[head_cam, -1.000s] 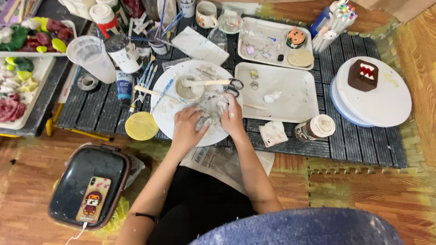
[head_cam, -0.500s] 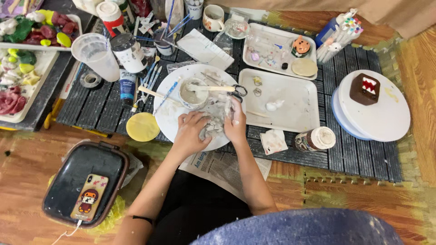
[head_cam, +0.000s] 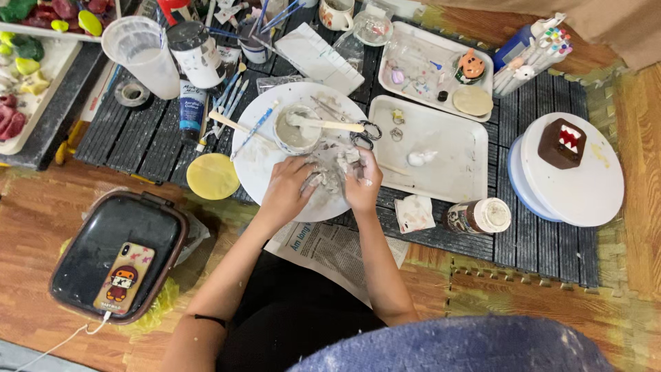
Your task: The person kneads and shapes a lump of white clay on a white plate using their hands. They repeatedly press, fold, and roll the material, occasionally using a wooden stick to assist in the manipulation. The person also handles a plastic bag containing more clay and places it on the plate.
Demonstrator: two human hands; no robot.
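On a dark slatted mat (head_cam: 124, 138), a round white plate (head_cam: 258, 162) carried a grey clay lump (head_cam: 329, 169), half-shaped, which the left hand (head_cam: 289, 189) and right hand (head_cam: 363, 180) gripped, fingers curled, near the mat's front edge.

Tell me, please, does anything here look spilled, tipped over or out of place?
Yes: a small jar lies on its side on the dark mat, beside the crumpled tissue. Nothing seems spilled. Both hands are smeared with grey clay.
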